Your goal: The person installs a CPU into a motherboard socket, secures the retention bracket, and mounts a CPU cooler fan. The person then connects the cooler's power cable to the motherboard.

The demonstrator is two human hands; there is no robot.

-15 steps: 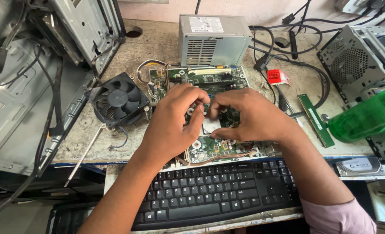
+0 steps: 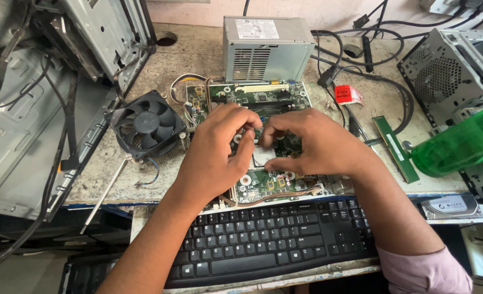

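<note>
A green motherboard (image 2: 257, 98) lies flat on the worn workbench (image 2: 198, 60). Both my hands are over its middle, fingertips almost touching. A small silver square processor chip (image 2: 262, 156) shows between them at the socket. My left hand (image 2: 217, 152) has its thumb along the chip's left edge and its fingers curled above it. My right hand (image 2: 315, 144) pinches the chip from the right, thumb below and index finger above. Most of the socket is hidden under my fingers.
A black cooling fan on a heatsink (image 2: 149, 126) sits left of the board, a grey power supply (image 2: 266, 48) behind it. A memory stick (image 2: 395, 148), a green plastic bottle (image 2: 462, 142) and an open case (image 2: 448, 71) are right. A black keyboard (image 2: 274, 239) lies in front.
Both hands stay on the chip in the same place; the fingers have shifted only slightly.
</note>
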